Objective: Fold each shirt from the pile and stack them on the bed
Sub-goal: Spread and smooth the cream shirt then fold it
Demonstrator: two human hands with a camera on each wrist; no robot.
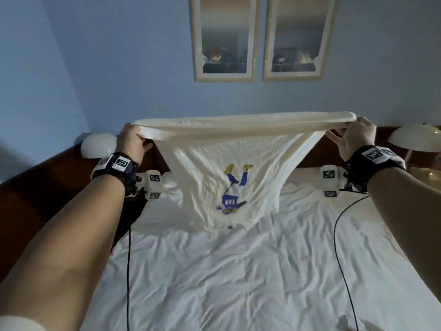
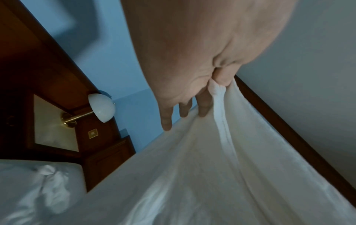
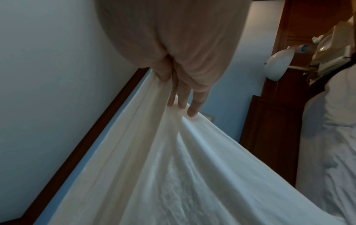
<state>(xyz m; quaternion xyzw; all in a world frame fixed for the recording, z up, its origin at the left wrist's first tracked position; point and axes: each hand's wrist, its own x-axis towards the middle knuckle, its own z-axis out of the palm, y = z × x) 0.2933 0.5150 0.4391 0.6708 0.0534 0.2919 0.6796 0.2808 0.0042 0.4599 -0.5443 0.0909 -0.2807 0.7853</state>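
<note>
We hold the cream shirt (image 1: 229, 177) stretched above the bed (image 1: 238, 271) near its head edge, left hand (image 1: 132, 142) and right hand (image 1: 353, 137) each pinching an end, its lower part touching the sheet.

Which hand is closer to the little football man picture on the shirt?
Neither clearly. The left hand and right hand pinch the shirt's top corners, with the printed figure hanging roughly midway below them.

Bare forearms, each wrist strapped with a black band (image 1: 372, 161) bearing white square-coded marker tags (image 1: 120, 162).
</note>
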